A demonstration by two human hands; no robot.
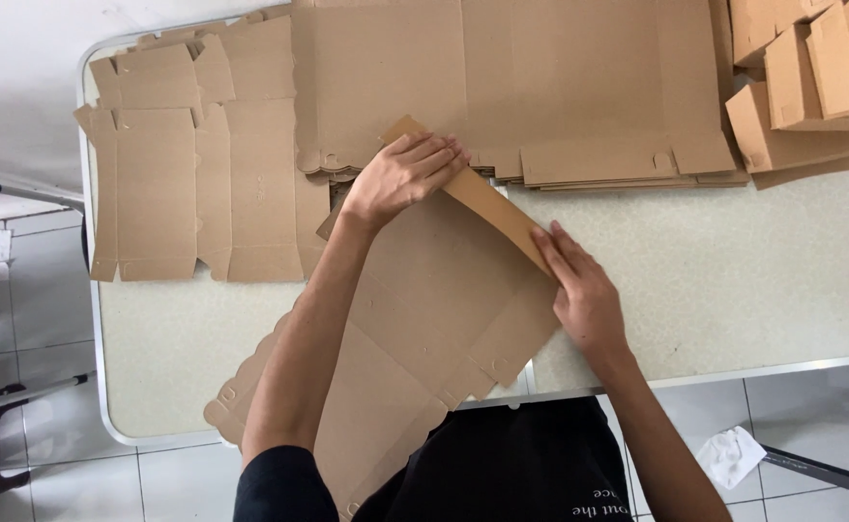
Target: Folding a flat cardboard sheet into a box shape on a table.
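Note:
A flat brown cardboard box blank (424, 319) lies tilted on the table in front of me. Its far edge flap (487, 203) is folded up along a crease. My left hand (400, 179) presses on the upper end of that flap, fingers spread flat. My right hand (584, 290) presses on the lower right end of the flap, at the blank's corner. Neither hand grips anything; both push down on the cardboard.
A stack of flat blanks (502, 87) lies at the table's far side, another stack (183, 155) at the far left. Folded cardboard boxes (811, 77) are piled at the far right. The table edge (715, 372) runs close to my body. A crumpled paper (731, 454) lies on the tiled floor.

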